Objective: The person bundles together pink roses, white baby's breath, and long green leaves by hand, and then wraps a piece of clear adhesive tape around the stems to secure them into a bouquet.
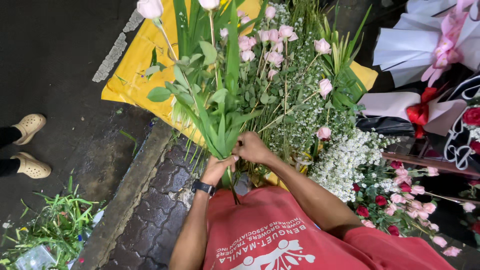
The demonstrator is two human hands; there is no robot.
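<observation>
While my left hand [218, 169] clamps the bundle of stems [220, 131] upright so it won't splay, my right hand [251, 147] pinches one stem against it (yellow sheet [131, 70] behind the bundle).

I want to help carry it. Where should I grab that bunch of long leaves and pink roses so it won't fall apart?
Probably low down, around the bare stems of the bunch, where the left hand and right hand pinch them together. The stems meet there and the leaves and blooms fan out above, so come from the side, beneath the leaves.
</observation>
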